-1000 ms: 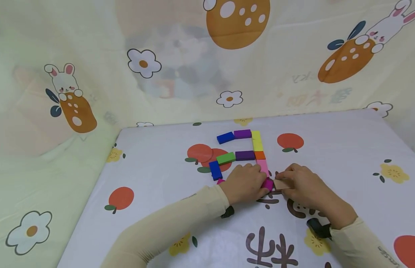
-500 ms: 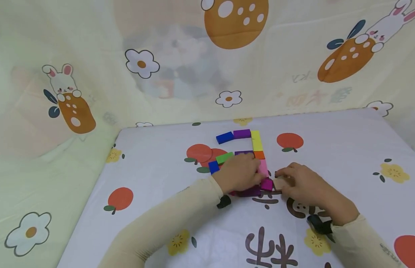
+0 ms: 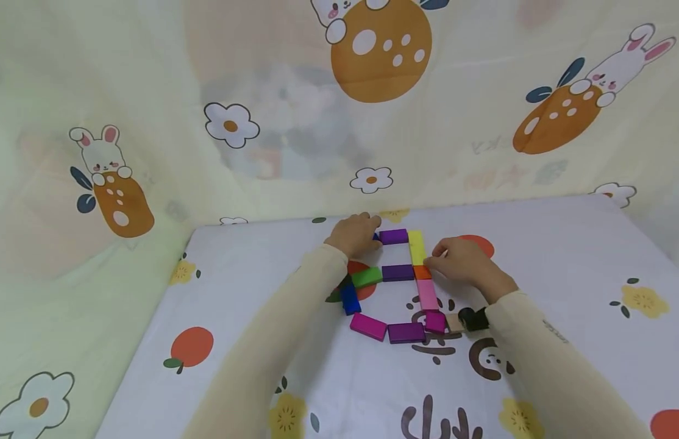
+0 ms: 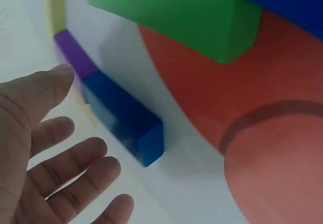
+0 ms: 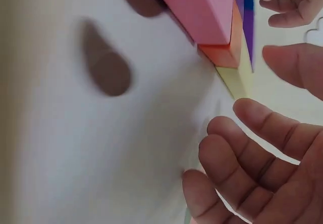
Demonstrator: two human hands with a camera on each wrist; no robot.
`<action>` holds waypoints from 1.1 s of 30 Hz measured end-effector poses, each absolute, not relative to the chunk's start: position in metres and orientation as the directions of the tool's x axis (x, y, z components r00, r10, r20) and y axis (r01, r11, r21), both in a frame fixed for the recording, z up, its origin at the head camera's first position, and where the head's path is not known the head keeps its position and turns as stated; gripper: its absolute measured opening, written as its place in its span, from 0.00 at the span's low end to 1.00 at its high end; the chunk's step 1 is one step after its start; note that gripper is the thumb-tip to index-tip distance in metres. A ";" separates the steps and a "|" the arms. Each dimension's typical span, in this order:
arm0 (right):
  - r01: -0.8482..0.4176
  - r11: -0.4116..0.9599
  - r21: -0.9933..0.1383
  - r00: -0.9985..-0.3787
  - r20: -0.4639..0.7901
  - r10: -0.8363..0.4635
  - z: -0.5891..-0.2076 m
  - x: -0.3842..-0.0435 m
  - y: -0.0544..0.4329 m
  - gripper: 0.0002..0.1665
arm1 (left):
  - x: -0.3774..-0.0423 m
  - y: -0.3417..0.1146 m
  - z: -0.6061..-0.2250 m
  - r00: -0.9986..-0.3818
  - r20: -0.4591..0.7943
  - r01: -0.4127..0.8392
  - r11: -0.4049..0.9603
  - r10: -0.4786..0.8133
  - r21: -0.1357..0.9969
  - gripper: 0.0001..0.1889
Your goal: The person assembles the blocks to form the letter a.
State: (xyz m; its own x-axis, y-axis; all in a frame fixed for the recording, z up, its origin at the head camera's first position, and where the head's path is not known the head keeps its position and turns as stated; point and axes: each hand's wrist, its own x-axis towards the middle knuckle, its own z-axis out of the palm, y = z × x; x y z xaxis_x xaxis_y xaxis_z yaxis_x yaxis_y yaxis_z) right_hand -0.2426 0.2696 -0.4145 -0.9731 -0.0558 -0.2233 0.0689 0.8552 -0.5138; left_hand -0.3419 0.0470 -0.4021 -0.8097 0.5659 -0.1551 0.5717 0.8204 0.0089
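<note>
Colored wooden blocks lie end to end on the tablecloth. My left hand [image 3: 355, 236] is at the far-left end of the row, by a blue block [image 4: 123, 115] that it mostly hides in the head view. In the left wrist view its fingers are spread and slightly bent beside that block, holding nothing. My right hand [image 3: 464, 263] is just right of the yellow block [image 3: 417, 246] and the orange block [image 3: 422, 272]. Its fingers are loosely bent with nothing between them in the right wrist view. A purple block [image 3: 393, 236] joins the blue and yellow ones.
Nearer lie a green block [image 3: 367, 277], a dark purple block [image 3: 397, 272], a second blue block [image 3: 350, 299], a pink block [image 3: 426, 295], magenta [image 3: 369, 327] and purple [image 3: 406, 333] blocks. A tan block [image 3: 454, 323] is at the right. A patterned curtain [image 3: 284, 201] hangs behind.
My right hand has let go of the tan block and moved away from me to the yellow block. The left hand has moved from the near blocks to the far blue one.
</note>
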 end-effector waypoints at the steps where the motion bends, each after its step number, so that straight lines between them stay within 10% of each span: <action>1: 0.090 0.857 -0.507 -0.968 -0.248 -0.045 -0.415 -0.249 0.268 0.26 | -0.344 0.048 -0.405 -0.807 -0.160 0.575 0.818 0.568 0.007 0.26; 33: 0.257 0.874 -0.412 -0.884 -0.465 0.041 -0.411 -0.294 0.250 0.43 | -0.356 0.055 -0.421 -0.796 -0.135 0.597 0.801 0.589 -0.026 0.15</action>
State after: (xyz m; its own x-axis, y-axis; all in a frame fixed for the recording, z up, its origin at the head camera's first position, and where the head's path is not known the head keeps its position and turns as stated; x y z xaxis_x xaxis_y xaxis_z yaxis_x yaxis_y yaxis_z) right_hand -0.2939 0.2503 -0.4108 -0.8842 0.0408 -0.4654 0.2574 0.8740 -0.4122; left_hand -0.3563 0.0555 -0.4209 -0.7965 0.5894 -0.1352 0.5975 0.8015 -0.0257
